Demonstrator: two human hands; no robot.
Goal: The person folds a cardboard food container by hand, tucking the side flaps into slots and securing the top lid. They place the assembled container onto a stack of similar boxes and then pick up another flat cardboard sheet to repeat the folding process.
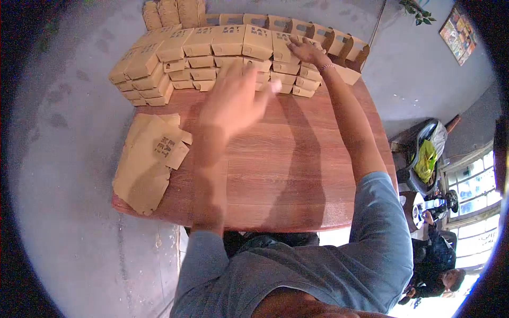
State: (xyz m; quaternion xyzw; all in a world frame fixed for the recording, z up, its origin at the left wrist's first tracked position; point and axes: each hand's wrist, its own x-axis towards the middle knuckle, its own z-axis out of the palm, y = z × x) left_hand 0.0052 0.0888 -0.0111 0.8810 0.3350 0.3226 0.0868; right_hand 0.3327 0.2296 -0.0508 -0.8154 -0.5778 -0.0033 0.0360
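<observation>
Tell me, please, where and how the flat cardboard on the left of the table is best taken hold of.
I'd pinch the flat cardboard at its printed flap, coming from the right with the left hand, thumb above. It lies flat, so its rim is the likeliest grip, and the flap juts toward the table's bare middle.

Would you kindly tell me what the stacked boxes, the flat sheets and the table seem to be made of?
Boxes: apparently matt brown cardboard, judging by the plain tan colour, crisp folds and printed lettering.
Flat sheets: probably the same thin card, with matching colour and lettering.
Table: reddish-brown, wood-grained, slightly glossy; perhaps wood or laminate, I cannot tell which.
</observation>
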